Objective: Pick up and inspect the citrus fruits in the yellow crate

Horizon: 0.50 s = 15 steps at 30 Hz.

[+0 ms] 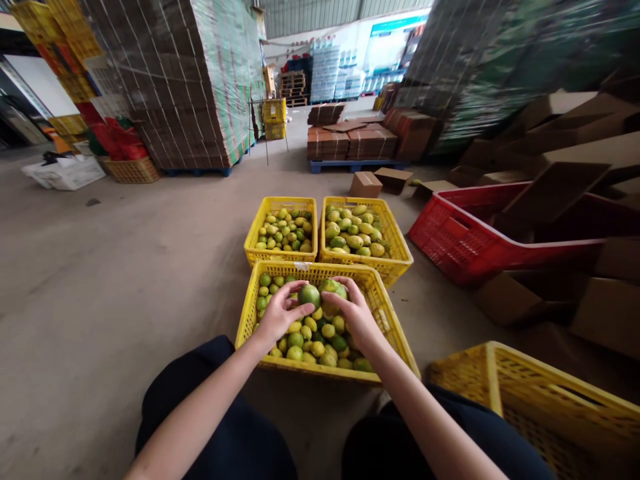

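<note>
Over the near yellow crate (327, 370), my left hand (281, 311) grips a round dark green fruit (309, 297). Beside it, my right hand (353, 312) has its fingers around a larger, bumpy yellow-green fruit (333, 289). The two held fruits are side by side, close together. Many green and yellow fruits (296, 340) fill the crate below my hands. Behind it stand two more yellow crates: the left one (281, 256) has small yellow-green fruits, the right one (400, 261) larger ones.
At the lower right is another yellow crate (493, 380). A big red crate (445, 233) with cardboard stands to the right, among loose boxes (607, 313). Flattened cartons (373, 143) lie on a blue pallet ahead. Wrapped stacks (175, 87) rise at both sides.
</note>
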Available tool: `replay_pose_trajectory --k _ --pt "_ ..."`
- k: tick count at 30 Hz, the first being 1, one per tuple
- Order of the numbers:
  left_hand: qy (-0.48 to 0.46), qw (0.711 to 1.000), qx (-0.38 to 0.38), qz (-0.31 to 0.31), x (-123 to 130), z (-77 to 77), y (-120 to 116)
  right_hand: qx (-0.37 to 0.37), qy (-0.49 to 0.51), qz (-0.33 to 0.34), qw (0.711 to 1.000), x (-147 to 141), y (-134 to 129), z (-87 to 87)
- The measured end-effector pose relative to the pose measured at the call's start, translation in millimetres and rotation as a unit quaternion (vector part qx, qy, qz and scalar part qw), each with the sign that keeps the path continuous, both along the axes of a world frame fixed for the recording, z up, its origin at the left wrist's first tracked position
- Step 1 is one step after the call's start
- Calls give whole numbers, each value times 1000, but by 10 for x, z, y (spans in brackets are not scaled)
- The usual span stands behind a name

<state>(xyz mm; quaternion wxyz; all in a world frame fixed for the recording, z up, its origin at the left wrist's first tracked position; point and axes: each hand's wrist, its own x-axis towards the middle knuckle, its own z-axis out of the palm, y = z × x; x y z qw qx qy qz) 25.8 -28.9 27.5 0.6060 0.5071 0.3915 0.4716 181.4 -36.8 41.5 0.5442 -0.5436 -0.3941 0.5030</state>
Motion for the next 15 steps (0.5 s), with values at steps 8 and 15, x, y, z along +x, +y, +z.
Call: replay_pose_trajectory --k 8,15 --pt "-10 999 -23 22 -19 14 24 15 -31 -4 999 -41 -65 66" --pt "5 999 19 27 -32 2 40 13 -39 39 998 16 -55 132"
